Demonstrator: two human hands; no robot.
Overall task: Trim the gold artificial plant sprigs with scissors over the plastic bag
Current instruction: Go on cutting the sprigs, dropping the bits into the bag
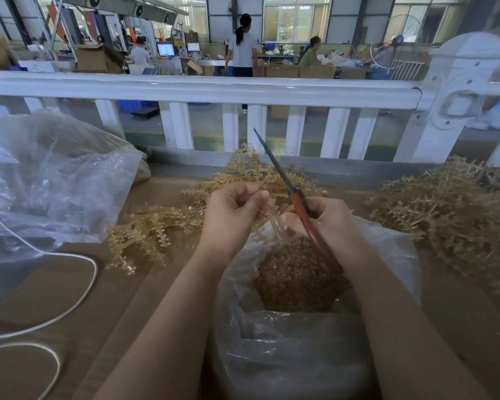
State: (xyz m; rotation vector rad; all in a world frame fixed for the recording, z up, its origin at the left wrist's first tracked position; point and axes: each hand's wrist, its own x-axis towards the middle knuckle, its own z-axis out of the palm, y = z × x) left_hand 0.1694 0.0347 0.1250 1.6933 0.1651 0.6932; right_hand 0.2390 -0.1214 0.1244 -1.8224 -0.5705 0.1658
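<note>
My left hand (233, 210) pinches a thin gold sprig (273, 219) that hangs between both hands, over the open plastic bag (387, 249). The bag holds a heap of small gold trimmings (295, 272). My right hand (329, 219) grips red-handled scissors (296, 199); their closed blades point up and away to the left, clear of the sprig. My right fingertips also touch the sprig's lower part. Untrimmed gold sprigs (156, 229) lie spread on the brown table to the left and behind my hands.
A big heap of gold sprigs (451, 215) fills the right side. A large crumpled clear bag (55, 180) sits at the left, with a white cord (70, 301) looping over the table. A white railing (214, 88) borders the far edge; people work beyond it.
</note>
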